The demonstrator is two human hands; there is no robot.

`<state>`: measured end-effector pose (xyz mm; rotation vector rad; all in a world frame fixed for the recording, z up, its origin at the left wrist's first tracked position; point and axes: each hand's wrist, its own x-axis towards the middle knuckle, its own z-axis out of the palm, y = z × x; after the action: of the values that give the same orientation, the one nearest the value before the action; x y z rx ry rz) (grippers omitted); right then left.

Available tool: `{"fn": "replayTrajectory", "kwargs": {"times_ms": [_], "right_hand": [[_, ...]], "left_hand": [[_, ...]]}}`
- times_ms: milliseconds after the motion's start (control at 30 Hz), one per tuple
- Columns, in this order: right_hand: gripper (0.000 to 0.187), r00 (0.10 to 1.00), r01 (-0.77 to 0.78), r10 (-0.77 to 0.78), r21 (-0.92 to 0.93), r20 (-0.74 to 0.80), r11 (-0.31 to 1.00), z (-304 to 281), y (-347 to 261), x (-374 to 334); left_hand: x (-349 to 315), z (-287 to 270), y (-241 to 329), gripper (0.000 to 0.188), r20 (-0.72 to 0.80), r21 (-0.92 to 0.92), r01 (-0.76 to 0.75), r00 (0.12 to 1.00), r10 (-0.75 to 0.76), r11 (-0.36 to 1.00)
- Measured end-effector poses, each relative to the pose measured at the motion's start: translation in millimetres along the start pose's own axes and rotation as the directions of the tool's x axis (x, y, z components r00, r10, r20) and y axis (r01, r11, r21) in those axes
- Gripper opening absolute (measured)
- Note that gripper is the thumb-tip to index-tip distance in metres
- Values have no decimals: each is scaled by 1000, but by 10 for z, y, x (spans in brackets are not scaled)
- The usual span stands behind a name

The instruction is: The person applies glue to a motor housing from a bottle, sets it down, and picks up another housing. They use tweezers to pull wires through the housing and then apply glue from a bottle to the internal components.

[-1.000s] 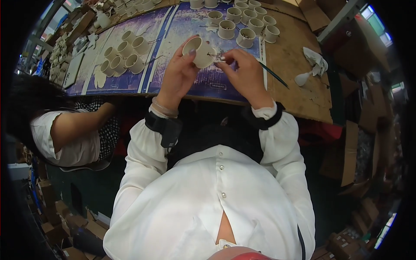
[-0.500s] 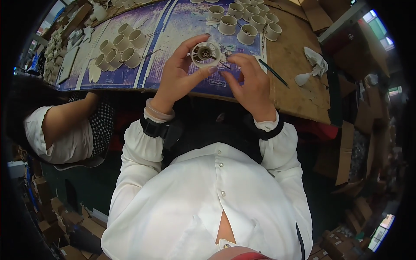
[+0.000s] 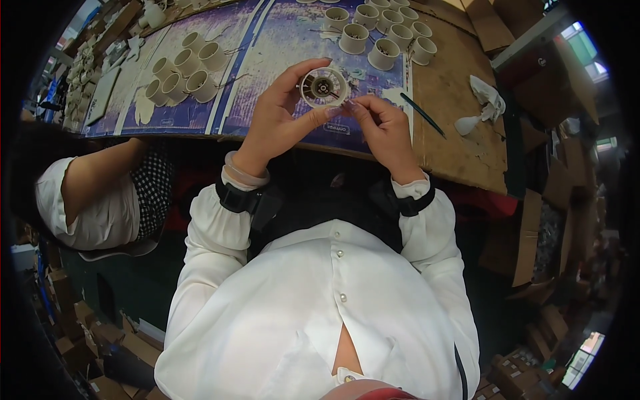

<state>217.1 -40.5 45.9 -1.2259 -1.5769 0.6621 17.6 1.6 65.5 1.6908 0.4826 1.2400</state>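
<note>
Purple-and-white printed sheeting (image 3: pixel 280 40) covers most of the bench from where I stand, giving way to bare brown board (image 3: pixel 460 157) at the right. Just above the sheet, near its front edge, a round cream-white cup (image 3: pixel 324 87) is tipped so that its mouth faces the worker, showing a dark ringed centre. The left hand (image 3: pixel 283 123) curls snugly round it, thumb on the near side, fingers on the far. The right hand (image 3: pixel 383 130) has thumb and forefinger drawn close together by the rim, beside a thin dark wire (image 3: pixel 338 98); whether they pinch it, I can't tell.

That wire would worry me: a sharp pull might work it loose inside, or rub it against the rim. Since the wall looks smooth, a sideways tug could also twist the cup from its curved hold, and so close to the edge it might tumble off. A slim dark-green stick (image 3: pixel 423 115) lies just right of the right hand, easily knocked by a careless swing.
</note>
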Motion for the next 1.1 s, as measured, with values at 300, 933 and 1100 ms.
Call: {"fn": "replayTrajectory", "kwargs": {"times_ms": [300,933,1100], "right_hand": [[12,990,131,-132,-32,-44,991,57,57,52],[14,923,341,-382,-365,-45,866,56,-85,38],[12,943,298,-328,-301,-53,906,61,-91,25]], "left_hand": [[-16,-2,-38,62,-5,-166,120,993,-122,979],[-46,34,-52,66,-1,-118,175,984,-176,977],[-55,27,-24,66,0,-153,223,974,-225,963]]}}
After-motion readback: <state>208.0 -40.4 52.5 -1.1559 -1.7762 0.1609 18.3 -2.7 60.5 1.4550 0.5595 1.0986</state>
